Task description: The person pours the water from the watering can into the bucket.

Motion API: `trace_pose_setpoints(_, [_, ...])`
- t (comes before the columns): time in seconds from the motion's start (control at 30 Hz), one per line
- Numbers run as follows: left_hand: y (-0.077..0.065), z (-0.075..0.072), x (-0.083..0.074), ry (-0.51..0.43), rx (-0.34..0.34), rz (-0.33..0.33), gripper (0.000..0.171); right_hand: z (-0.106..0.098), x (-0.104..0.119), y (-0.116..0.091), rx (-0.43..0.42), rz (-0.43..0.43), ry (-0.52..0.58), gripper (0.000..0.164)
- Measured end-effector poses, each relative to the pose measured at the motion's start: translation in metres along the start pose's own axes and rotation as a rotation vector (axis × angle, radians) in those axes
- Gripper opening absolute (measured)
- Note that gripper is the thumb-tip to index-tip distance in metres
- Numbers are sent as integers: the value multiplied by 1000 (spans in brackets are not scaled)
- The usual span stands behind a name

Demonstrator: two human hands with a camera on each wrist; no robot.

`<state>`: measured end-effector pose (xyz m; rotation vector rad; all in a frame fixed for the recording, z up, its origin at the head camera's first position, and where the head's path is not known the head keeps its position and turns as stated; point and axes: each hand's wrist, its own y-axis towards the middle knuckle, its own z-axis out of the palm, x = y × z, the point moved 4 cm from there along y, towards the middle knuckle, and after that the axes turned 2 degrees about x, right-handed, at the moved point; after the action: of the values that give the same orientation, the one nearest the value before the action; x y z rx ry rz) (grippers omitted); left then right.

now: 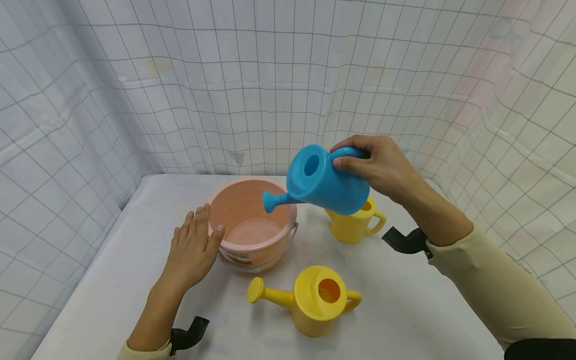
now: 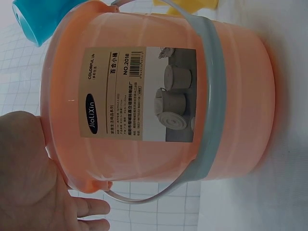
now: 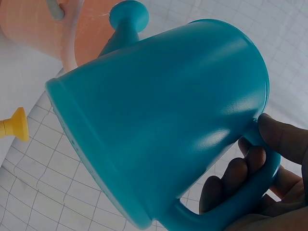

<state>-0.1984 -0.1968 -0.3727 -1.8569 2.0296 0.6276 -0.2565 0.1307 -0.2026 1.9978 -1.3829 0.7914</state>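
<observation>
My right hand [image 1: 382, 162] grips the handle of a blue watering can [image 1: 335, 187], its fingers curled through the loop in the right wrist view. The can hangs tilted in the air, spout pointing left, and its spout head [image 1: 271, 202] is over the opening of a pink bucket [image 1: 256, 246]. Faint thin streaks show by the spout head in the right wrist view. My left hand [image 1: 191, 250] rests against the bucket's near-left rim with fingers straight, the thumb lying at the rim. A label [image 2: 137, 94] and a grey handle [image 2: 211, 96] face the left wrist camera.
A yellow watering can [image 1: 315, 305] stands upright in front of the bucket, spout to the left. Another yellow watering can [image 1: 351, 227] stands behind it, partly hidden by the blue one. The white table [image 1: 405, 300] is bordered by grid-patterned cloth walls [image 1: 225, 100].
</observation>
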Motion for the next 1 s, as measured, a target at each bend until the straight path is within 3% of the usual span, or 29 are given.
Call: trace_pose_setpoints(1.0, [1,0,1,5,-5,0,71,1,5,-1,13,-7,-30,28])
